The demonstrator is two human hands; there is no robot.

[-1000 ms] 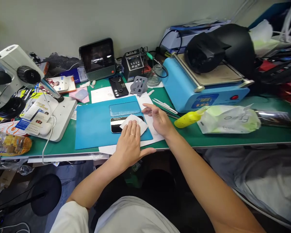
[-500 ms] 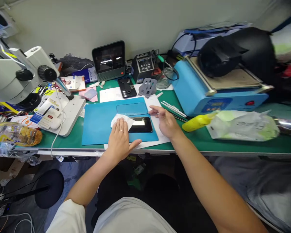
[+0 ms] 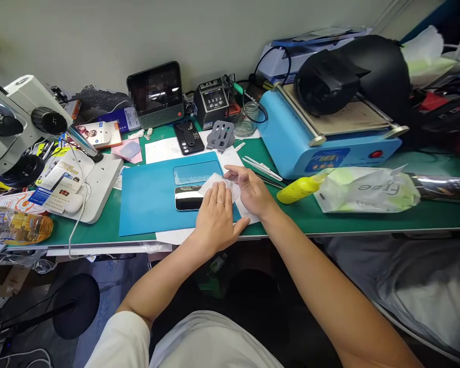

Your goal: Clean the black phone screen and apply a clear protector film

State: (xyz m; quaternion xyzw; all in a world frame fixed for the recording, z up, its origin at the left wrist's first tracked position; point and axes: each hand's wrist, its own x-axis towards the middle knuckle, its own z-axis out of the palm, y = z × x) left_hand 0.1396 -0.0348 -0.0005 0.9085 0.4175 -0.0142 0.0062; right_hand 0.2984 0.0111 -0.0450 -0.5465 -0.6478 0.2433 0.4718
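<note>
A black phone point(image 3: 187, 198) lies screen up on a blue work mat point(image 3: 149, 197). My left hand point(image 3: 215, 219) lies flat, fingers stretched out, pressing a white wipe point(image 3: 219, 182) onto the phone's right end. My right hand point(image 3: 250, 189) rests beside it on the mat's right edge, fingers loosely spread, touching the wipe's far side and holding nothing. A clear screen protector point(image 3: 197, 172) lies on the mat just behind the phone.
A microscope point(image 3: 26, 122) on a white base stands at left. Behind the mat are a small screen point(image 3: 155, 94), a soldering station point(image 3: 213, 99), a black phone case point(image 3: 187, 137) and a grey stand point(image 3: 220, 135). A blue machine point(image 3: 322, 138), yellow bottle point(image 3: 301, 187), tweezers point(image 3: 262, 167) and plastic bag point(image 3: 364, 189) lie right.
My left hand has slid the wipe from the phone's left end to its right end, uncovering the left part of the screen. My right hand stayed beside the phone.
</note>
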